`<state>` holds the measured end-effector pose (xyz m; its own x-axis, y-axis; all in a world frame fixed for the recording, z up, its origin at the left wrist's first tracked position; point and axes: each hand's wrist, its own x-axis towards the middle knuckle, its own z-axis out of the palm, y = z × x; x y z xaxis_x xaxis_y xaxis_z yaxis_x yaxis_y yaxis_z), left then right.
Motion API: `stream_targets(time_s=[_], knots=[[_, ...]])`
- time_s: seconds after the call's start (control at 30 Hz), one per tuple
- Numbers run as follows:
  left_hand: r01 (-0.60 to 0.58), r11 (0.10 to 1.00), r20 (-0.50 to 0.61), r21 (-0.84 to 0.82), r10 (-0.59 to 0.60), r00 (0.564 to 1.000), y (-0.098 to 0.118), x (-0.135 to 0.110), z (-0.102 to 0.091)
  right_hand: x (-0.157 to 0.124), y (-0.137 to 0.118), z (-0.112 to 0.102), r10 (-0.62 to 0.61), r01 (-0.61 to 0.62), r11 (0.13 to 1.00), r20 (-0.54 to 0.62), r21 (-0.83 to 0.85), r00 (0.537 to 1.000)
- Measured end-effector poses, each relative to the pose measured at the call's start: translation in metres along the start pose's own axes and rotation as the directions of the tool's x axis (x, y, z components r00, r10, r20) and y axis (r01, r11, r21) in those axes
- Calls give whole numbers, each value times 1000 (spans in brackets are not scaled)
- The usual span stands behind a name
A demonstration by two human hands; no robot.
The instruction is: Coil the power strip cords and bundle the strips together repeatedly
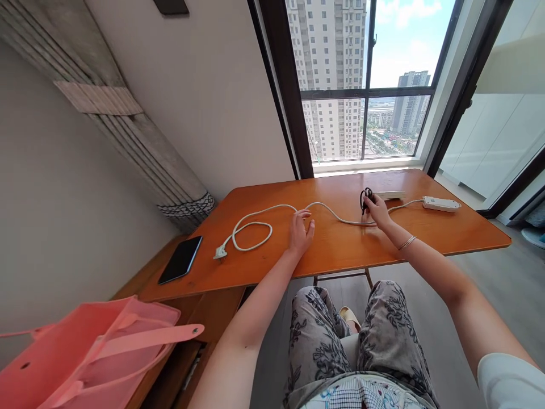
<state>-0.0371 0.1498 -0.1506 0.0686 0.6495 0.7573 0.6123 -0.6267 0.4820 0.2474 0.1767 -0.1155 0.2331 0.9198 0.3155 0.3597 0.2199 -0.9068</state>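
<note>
A white power cord (251, 248) runs across the orange-brown table, looped once at the left, with its plug (220, 251) lying at that end. At the cord's right end lies a white power strip (441, 204). My left hand (301, 234) rests on the table over the cord's middle, thumb apart from the loosely bent fingers, which touch the cord or lie just beside it. Pinched in my right hand (377, 211) is a small black coiled cable (365, 199), held above the table. Right behind that hand lies a flat white box-like object (390, 195), partly hidden.
The wooden table (340, 250) stands against a window. At its left lies a dark-screened phone or tablet (180, 259). A pink bag (102, 341) with straps sits at the lower left, beside a wooden cabinet. A curtain (140, 136) hangs at the left.
</note>
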Motion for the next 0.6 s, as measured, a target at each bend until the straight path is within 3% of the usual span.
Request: stream_targets(time_s=[0.07,0.13,0.2,0.27,0.33,0.47,0.6], knots=[[-6,997,60,-75,10,998,21,-4,14,-21,-9,14,-23,16,993,54,118,998],[-27,984,194,-174,62,979,42,-6,28,-41,-19,23,-84,25,950,176,312,981],[14,973,257,-229,46,965,57,-8,40,-57,-30,25,-204,114,950,304,290,931],[126,956,294,-264,-45,955,63,-7,48,-65,-38,18,-322,313,946,394,89,861],[248,918,340,-308,-137,931,63,-6,51,-64,-41,6,-351,451,879,429,-154,832],[381,838,391,-390,-224,893,55,-3,50,-41,-32,-21,-262,420,770,362,-480,895],[368,829,398,-421,-195,896,58,-3,48,-11,-15,-27,-112,435,617,474,-655,873]])
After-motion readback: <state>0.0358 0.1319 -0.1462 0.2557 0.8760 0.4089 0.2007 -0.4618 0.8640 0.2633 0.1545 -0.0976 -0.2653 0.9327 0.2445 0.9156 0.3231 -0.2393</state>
